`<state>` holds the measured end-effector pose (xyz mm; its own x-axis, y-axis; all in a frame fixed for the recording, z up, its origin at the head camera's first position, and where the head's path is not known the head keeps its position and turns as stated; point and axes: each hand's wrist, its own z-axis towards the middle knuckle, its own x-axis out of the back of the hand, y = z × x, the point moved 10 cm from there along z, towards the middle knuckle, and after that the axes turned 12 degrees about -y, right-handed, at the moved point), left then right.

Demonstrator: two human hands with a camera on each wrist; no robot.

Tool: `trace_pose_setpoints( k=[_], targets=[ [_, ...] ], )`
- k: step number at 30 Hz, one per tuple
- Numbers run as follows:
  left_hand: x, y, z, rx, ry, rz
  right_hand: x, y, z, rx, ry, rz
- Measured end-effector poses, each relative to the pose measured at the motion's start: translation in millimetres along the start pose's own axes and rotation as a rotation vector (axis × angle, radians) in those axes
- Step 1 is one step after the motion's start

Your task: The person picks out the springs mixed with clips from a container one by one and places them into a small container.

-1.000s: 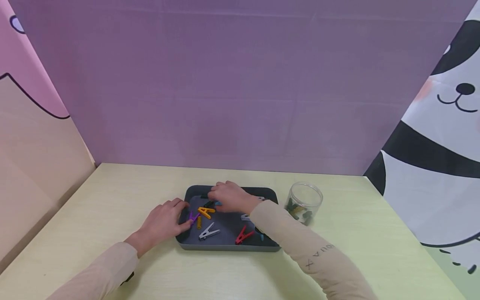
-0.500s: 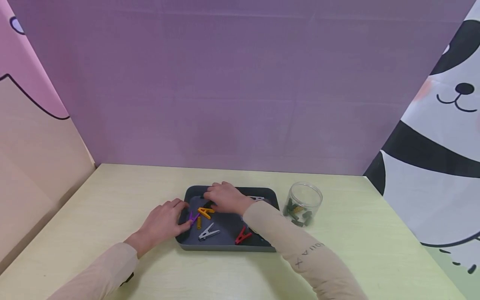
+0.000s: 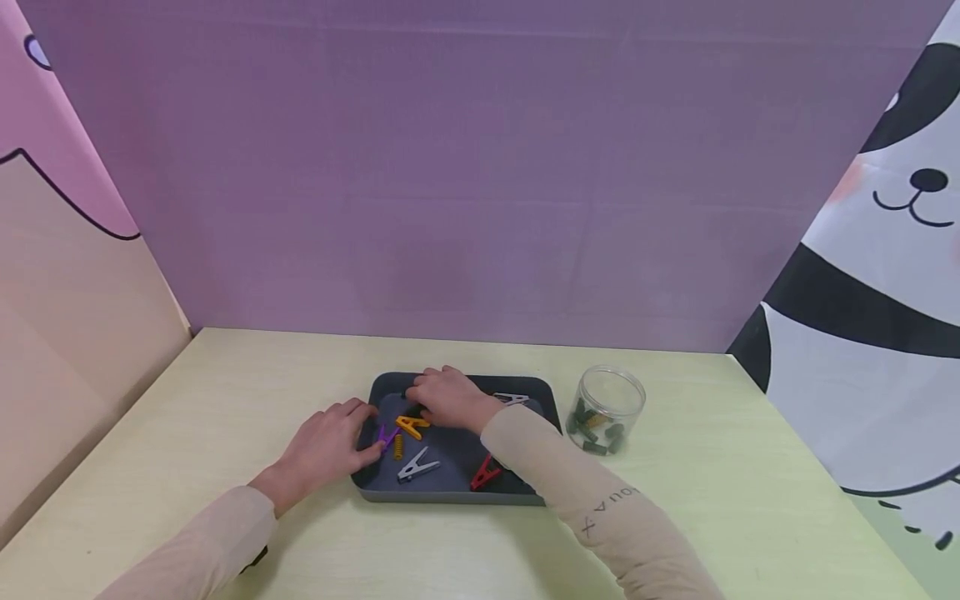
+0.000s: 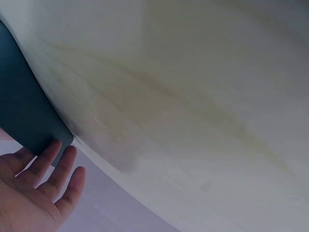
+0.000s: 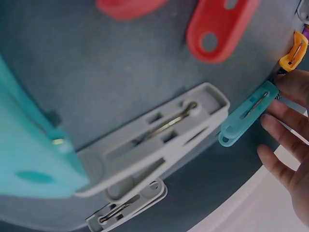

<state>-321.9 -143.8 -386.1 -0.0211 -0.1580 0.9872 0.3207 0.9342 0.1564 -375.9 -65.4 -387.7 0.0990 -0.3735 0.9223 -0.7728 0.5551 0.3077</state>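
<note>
In the head view, my left hand (image 3: 330, 446) rests at the left rim of a dark grey tray (image 3: 457, 497). In the left wrist view its fairly straight fingers (image 4: 57, 166) touch the tray's outer wall. A purple clothespin (image 3: 387, 437) lies right by that thumb. My right hand (image 3: 453, 400) reaches into the tray's far left part. Thumb and fingertips close round a small dark coil spring (image 5: 278, 96), mostly hidden, beside a teal clothespin (image 5: 248, 113). Near them lie an orange clothespin (image 3: 412, 426), a yellow coil spring (image 3: 398, 447) and a grey clothespin (image 3: 417, 465).
A clear jar (image 3: 611, 392) holding several dark green coils and a yellow one stands right of the tray. A red clothespin (image 3: 484, 474) lies at the tray's near side, partly behind the right sleeve. More grey clothespins (image 3: 512, 398) lie at the far right of the tray.
My right hand has moved a little to the left in the tray, then stayed almost still over the last half second. The left hand has not moved.
</note>
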Motion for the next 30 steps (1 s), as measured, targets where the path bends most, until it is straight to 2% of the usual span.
trace_pose_setpoints(
  k=[20, 30],
  targets=[
    [0.0, 0.0, -0.4, 0.004, -0.007, -0.006, -1.9, 2.4, 2.2, -0.018, -0.014, 0.044],
    [-0.6, -0.1, -0.3, 0.004, -0.006, -0.001, 5.6, 6.2, -2.7, -0.015, 0.018, 0.083]
  ],
)
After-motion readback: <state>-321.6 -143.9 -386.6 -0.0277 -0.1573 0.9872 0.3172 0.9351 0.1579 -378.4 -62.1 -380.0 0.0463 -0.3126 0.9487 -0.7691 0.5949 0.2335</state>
